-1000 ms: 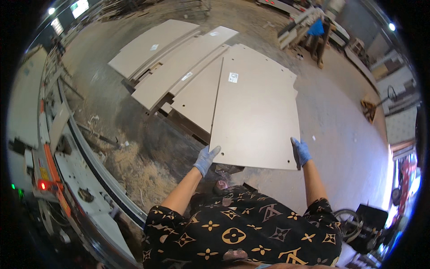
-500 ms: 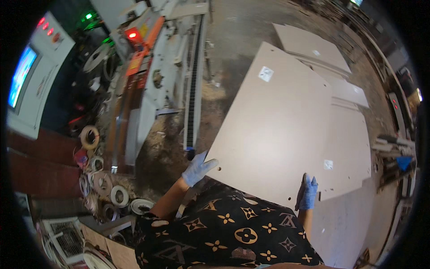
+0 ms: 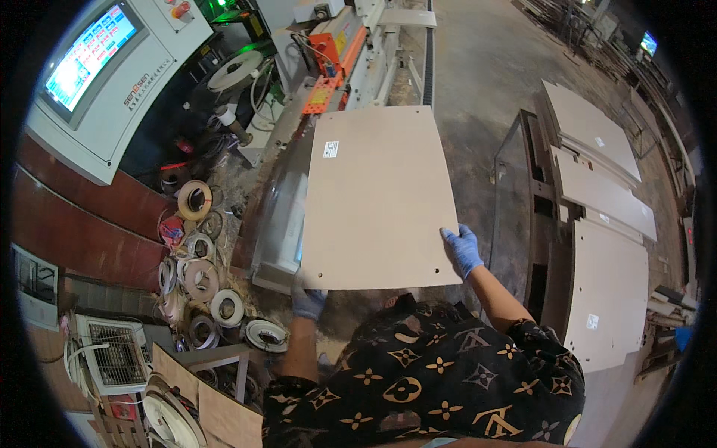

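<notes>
I hold a beige rectangular board [image 3: 377,205] in front of me with both hands. It has small holes near its corners and a white label near its far left corner. My left hand [image 3: 308,301], in a blue glove, is closed on the near left corner; its fingers are mostly hidden under the board. My right hand [image 3: 464,250], gloved alike, grips the right edge near the closest corner, thumb on top and fingers around the side. The far end of the board overlaps the machine bed with its orange guard [image 3: 323,93].
A control cabinet [image 3: 142,71] with a lit screen stands at the left. Below it lie several rolls of edge banding [image 3: 226,307] and a wire-fronted heater [image 3: 112,351]. To the right, more boards [image 3: 609,291] lie on a dark metal frame [image 3: 539,216].
The board has come off the stack at the right and swung left to the machine. Both hands moved with it, and my view turned; the left hand's fingers are now under the board.
</notes>
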A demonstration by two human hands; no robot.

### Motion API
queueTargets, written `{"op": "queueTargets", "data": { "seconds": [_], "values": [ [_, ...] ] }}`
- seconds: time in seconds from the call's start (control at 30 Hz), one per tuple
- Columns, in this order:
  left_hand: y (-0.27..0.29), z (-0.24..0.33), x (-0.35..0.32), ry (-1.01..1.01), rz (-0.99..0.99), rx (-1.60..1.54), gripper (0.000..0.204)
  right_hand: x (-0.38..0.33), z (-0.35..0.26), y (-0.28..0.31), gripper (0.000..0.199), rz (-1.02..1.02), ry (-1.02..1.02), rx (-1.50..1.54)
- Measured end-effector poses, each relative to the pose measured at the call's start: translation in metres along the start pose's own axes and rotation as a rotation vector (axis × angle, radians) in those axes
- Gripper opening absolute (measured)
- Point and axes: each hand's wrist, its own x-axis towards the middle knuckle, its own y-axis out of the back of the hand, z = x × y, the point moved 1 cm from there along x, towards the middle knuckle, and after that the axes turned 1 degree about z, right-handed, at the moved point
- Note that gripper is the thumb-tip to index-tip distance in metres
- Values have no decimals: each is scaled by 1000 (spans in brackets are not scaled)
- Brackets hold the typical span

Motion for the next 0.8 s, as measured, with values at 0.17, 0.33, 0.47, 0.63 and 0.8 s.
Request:
{"op": "queueTargets", "data": {
  "seconds": [0.17,0.33,0.47,0.63,0.8],
  "values": [
    [-40,-49,4,-85,51,173,52,20,5,-41,79,-303,235,-547],
    [-92,-104,37,-82,158,-89,58,44,-18,-57,106,-405,101,-1053],
    [-88,-98,72,-106,104,-249,65,57,-32,-79,109,-447,51,-1170],
    [-77,-92,105,-96,73,-240,74,75,-40,-91,108,-485,83,-1170],
    [-95,-92,121,-108,70,-217,74,98,-42,-89,106,-485,43,-1140]
  ]
}}
